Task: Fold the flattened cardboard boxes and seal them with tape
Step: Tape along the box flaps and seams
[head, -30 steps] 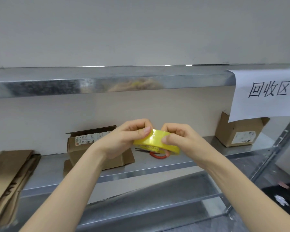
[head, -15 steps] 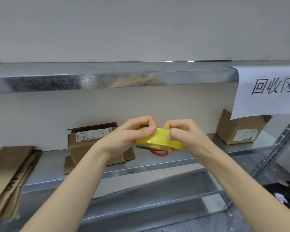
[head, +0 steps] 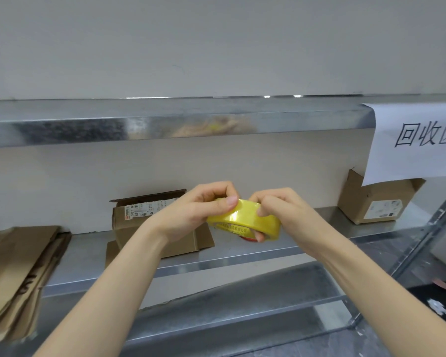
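Gripping a glossy yellow tape roll [head: 240, 219], tilted, lettering along its side: left hand [head: 191, 215] and right hand [head: 286, 215], fingers curled round it. Grips unchanged from earlier.

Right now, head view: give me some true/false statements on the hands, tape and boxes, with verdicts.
1. The left hand and right hand both grip the yellow roll of tape. True.
2. The yellow roll of tape rests on the lower metal shelf. False: it is held in the air in front of the lower metal shelf.
3. The brown cardboard box behind the left hand carries a white printed label. True.
4. The white paper sign hangs at the left end. False: the white paper sign hangs at the right end of the upper metal shelf.
5. Flattened brown cardboard lies at the far left. True.
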`<state>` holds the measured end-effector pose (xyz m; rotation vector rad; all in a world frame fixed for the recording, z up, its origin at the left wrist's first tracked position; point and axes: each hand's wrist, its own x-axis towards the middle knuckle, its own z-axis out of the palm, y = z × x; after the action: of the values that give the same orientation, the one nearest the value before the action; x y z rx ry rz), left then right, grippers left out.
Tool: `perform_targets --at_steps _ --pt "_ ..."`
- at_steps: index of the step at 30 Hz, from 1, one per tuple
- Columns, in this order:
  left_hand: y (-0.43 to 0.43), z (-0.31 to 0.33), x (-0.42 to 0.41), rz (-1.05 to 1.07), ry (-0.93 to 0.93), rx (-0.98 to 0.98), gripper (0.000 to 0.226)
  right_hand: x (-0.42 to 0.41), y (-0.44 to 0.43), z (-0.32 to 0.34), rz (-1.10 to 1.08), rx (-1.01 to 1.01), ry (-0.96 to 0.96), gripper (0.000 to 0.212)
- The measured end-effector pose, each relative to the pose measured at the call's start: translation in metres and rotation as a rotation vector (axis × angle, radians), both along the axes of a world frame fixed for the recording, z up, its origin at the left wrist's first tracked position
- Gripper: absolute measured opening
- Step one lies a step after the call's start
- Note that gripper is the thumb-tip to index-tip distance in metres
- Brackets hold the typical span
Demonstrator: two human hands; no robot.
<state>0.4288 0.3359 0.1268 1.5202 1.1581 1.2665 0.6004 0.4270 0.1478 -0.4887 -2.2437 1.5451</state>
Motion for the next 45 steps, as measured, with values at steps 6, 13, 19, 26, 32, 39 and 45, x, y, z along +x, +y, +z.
perform_targets --at_steps 6,13,19,26,32,39,45 --pt "-0.004 0.002 -0.006 -0.019 0.037 0.022 0.041 -0.007 -0.008 -0.001 -0.058 -0.037 0.012 0.025" --pt "-0.004 -0.006 -0.01 -0.019 -0.017 0.039 0.042 -0.008 -0.011 -0.004 -0.058 -0.012 0.025 0.042" --pt "-0.002 0.001 -0.016 -0.056 0.014 0.025 0.048 -0.011 -0.014 -0.001 -0.092 -0.04 0.055 0.028" --pt "0.0 -0.003 -0.019 -0.055 0.028 0.013 0.044 -0.013 -0.014 -0.006 -0.11 -0.024 0.03 0.048" --pt "0.003 -0.001 -0.021 -0.065 0.048 0.004 0.046 -0.016 -0.015 -0.008 -0.145 -0.043 0.039 0.027" --pt "0.009 -0.009 -0.022 -0.054 0.012 -0.02 0.053 -0.018 -0.011 -0.012 -0.183 -0.07 0.026 0.037" --pt "0.025 -0.017 -0.022 -0.092 -0.038 -0.03 0.062 -0.012 -0.009 -0.009 -0.229 -0.096 0.049 0.023"
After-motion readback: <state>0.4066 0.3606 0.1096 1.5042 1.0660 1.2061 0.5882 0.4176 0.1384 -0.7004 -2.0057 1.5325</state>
